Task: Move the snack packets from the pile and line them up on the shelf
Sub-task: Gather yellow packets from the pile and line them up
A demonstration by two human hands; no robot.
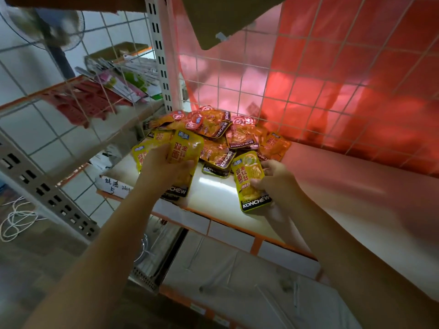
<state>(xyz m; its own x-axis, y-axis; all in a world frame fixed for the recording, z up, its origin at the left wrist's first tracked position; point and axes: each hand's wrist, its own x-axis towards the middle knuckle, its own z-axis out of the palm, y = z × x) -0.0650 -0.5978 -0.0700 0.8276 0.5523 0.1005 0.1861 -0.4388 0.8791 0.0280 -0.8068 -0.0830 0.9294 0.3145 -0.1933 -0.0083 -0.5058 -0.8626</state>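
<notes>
Two hands each grip glossy yellow foil snack packets: the left hand (166, 166) curls round a small stack of yellow packets (186, 150), the right hand (273, 179) pinches a single yellow packet (251, 180) by its side. Both hover over the white shelf board (320, 198), just in front of the heaped pile of orange and yellow packets (221, 136) against the wire grid back panel (297, 67)

Each hand (166, 162) (275, 179) grips a yellow packet (187, 148) (249, 176).

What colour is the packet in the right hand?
Yellow with a dark bottom band, the packet in the right hand, head view.
</notes>
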